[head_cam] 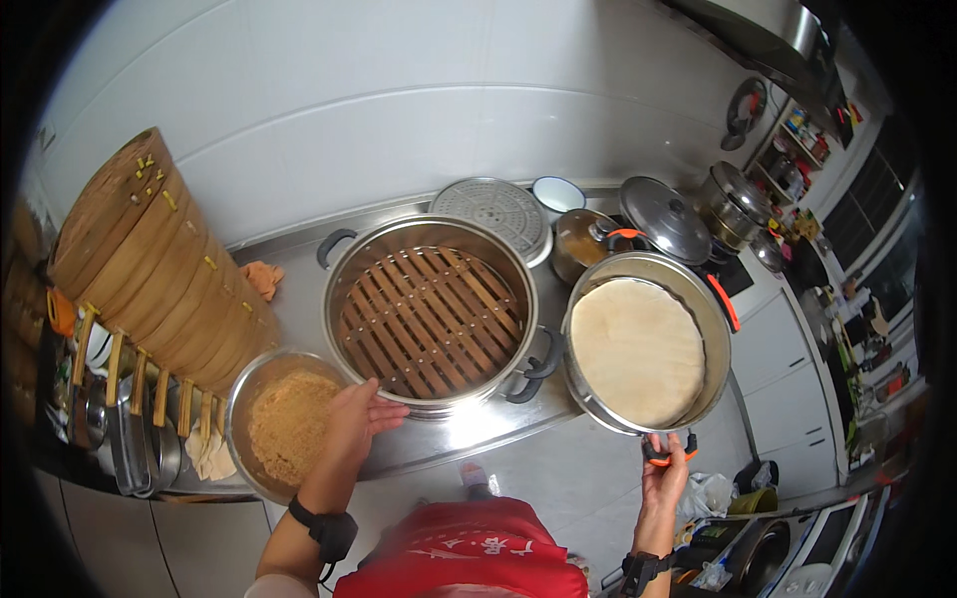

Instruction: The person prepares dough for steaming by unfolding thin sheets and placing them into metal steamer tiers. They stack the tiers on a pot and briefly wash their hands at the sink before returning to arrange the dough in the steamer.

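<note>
My left hand (366,413) is at the near-left side of a large steel steamer pot (431,407), thumb by the rim and fingers along the outer wall. Whether it presses on the metal is unclear. A slatted brown wooden rack (430,321) covers the inside of that pot. With my right hand (664,469) I grip the black-and-orange handle (658,454) of a second steel pot (714,374), which is tilted toward me. Inside it lies a round, pale, flat layer (638,351); cloth or dough, I cannot tell.
A tall stack of bamboo steamers (168,261) leans at left. In front stands a steel bowl of tan crumbly food (288,426). Behind the pots are a perforated steamer plate (490,213), an enamel bowl (559,194), a lidded pot (582,243) and a steel lid (664,219).
</note>
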A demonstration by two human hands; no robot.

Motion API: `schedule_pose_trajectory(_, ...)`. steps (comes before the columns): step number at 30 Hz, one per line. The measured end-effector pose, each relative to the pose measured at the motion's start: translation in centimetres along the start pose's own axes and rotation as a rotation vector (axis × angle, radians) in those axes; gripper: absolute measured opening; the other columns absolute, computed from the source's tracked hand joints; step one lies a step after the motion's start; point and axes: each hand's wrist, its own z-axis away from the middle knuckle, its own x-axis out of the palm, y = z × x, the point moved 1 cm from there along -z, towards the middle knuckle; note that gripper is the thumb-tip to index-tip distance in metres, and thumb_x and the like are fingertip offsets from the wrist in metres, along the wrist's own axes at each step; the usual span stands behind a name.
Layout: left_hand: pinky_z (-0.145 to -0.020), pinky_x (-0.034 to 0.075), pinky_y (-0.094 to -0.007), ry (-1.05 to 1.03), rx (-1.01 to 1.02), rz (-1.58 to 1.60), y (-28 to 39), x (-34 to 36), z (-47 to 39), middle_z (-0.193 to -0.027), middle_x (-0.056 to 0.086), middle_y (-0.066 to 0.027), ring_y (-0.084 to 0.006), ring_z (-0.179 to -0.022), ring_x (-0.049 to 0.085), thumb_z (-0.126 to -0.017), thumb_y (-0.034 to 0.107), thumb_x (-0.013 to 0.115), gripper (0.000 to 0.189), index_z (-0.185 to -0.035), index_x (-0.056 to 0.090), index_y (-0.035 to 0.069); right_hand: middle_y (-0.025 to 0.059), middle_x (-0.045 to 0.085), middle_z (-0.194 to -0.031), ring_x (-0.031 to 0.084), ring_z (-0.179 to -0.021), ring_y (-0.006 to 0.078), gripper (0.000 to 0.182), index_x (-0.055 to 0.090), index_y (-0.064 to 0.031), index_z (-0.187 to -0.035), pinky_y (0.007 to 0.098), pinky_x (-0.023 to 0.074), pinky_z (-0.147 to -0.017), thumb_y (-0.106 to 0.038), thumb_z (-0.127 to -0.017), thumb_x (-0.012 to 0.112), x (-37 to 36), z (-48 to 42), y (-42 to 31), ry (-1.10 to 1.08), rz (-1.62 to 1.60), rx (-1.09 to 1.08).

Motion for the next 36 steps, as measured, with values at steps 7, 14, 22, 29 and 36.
schedule_pose_trajectory(7, -0.057, 0.055, -0.0333, -0.034, 0.023, 0.005, -0.5, -0.3, 0.0, -0.078, 0.058, -0.0183, -0.0287, -0.071, 0.064, -0.089, 0.029, 0.050, 0.031, -0.084, 0.048, -0.002, 0.0145, 0.053, -0.110, 0.056, -0.100, 0.0271, 0.031, 0.048, 0.0065, -0.108, 0.0379, 0.0480, -0.085, -0.016, -0.087, 0.053, 0.5, 0.0, -0.7, -0.168, -0.034, 0.073)
schedule_pose_trajectory(14, -0.057, 0.054, -0.0307, -0.151, -0.076, -0.017, -0.7, -1.1, 1.6, -0.091, 0.059, -0.0160, -0.0265, -0.073, 0.064, -0.089, 0.041, 0.047, 0.044, -0.094, 0.051, -0.003, 0.0118, 0.060, -0.096, 0.056, -0.097, 0.0215, 0.017, 0.056, 0.0011, -0.090, 0.0332, 0.0427, -0.091, -0.015, -0.083, 0.058, 0.5, 0.1, -0.4, -0.303, -0.024, 0.100)
schedule_pose_trajectory(22, -0.056, 0.050, -0.0247, -0.003, 0.287, -0.153, 1.4, -7.2, 7.9, -0.086, 0.062, -0.0078, -0.0141, -0.065, 0.061, -0.092, 0.027, 0.045, 0.026, -0.092, 0.056, 0.003, 0.0138, 0.056, -0.106, 0.046, -0.109, 0.0317, 0.026, 0.054, 0.0030, -0.102, 0.0424, 0.0380, -0.096, -0.014, -0.083, 0.057, 0.6, 4.9, 0.2, -0.233, 0.194, 0.390)
schedule_pose_trajectory(29, -0.061, 0.044, -0.0223, 0.961, 0.771, -0.154, -1.9, -23.6, 8.6, -0.083, 0.058, -0.0046, -0.0108, -0.068, 0.054, -0.086, 0.014, 0.053, 0.014, -0.096, 0.054, 0.005, 0.0084, 0.061, -0.089, 0.058, -0.077, 0.0155, 0.016, 0.057, 0.0004, -0.097, 0.0259, 0.0469, -0.062, -0.010, -0.085, 0.054, 4.3, 7.0, 3.2, -0.473, 0.142, 0.828)
schedule_pose_trajectory(36, -0.085, 0.041, -0.0369, 1.452, 0.648, -1.151, -0.2, -33.3, 6.7, -0.114, 0.051, -0.0171, -0.0315, -0.102, 0.049, -0.062, 0.007, 0.070, 0.055, -0.113, 0.051, 0.006, 0.0065, 0.060, -0.084, 0.056, -0.074, 0.0152, 0.017, 0.057, -0.0009, -0.097, 0.0253, 0.0456, -0.063, -0.011, -0.084, 0.057, 9.4, 11.3, 4.0, -0.596, 0.474, 0.642)
